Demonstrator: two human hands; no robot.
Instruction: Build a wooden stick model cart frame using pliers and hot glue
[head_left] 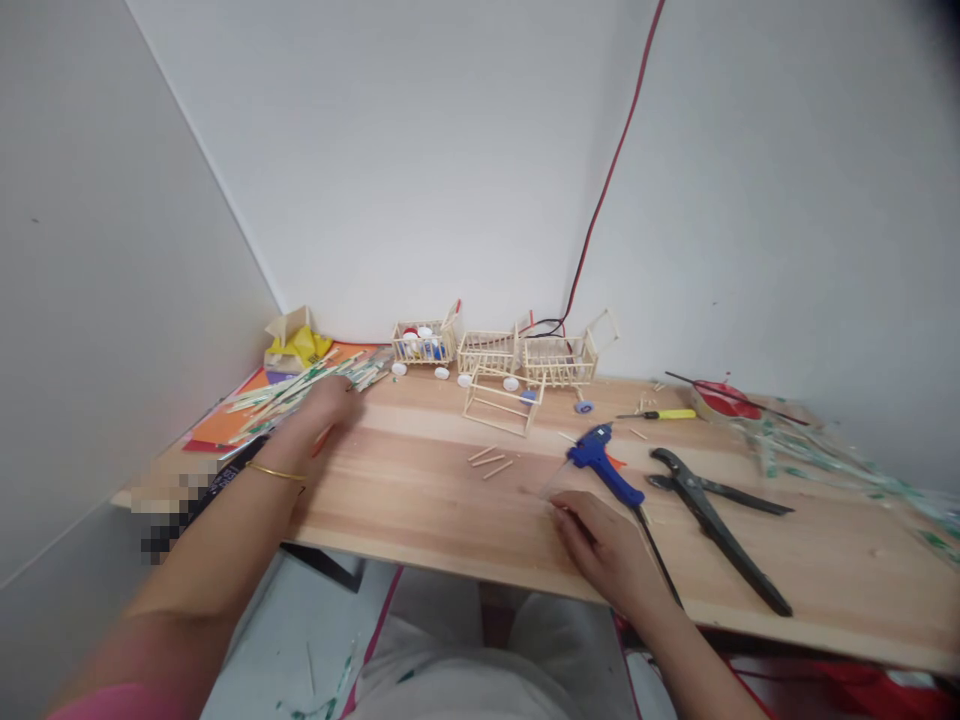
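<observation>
My left hand (330, 402) is over the near end of a pile of thin wooden sticks (281, 392) at the back left. Motion smears it, and its fingers are mostly hidden. My right hand (600, 545) rests at the table's front edge with thumb and fingers curled together; anything pinched in them is too small to make out. Just beyond it lies a blue glue gun (606, 465). A few short cut sticks (489, 460) are on the wood between the hands. Behind them stands an open stick frame (502, 402).
Three small stick carts, a filled one (424, 342), a middle one (487, 352) and a right one (559, 360), line the wall. Black pliers (712, 520), a yellow-handled screwdriver (667, 414), a red tape roll (724, 400) and plastic wrappers (832, 460) lie right. A box (289, 340) stands left.
</observation>
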